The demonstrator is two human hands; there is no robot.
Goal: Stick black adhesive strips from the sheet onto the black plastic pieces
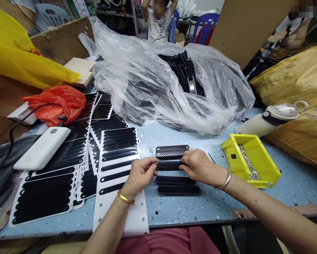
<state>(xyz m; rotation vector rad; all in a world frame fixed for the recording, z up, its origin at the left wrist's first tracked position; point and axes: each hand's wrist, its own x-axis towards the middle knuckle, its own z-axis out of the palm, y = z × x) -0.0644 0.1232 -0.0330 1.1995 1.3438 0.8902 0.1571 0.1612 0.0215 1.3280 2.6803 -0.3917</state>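
Left of the yellow bin (267, 163), the left hand (141, 173) and right hand (199, 165) pinch fingertips on opposite ends of a slim black strip (170, 164), which looks light, stiff and smooth, likely best gripped by its ends.

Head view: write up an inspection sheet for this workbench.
Surface: speckled blue table, partly covered.
Job's things: black strip pinched at both ends; two spare strips nearer; two perforated plates above; sheets of black stickers left.
Clutter: clear bag of black parts, red bag, power bank, yellow bin of metal bits, white bottle.
Grippers: left hand and right hand grip the strip.
Cables: black cable by the power bank.
Surroundings: blue chair, yellow sack, people beyond.
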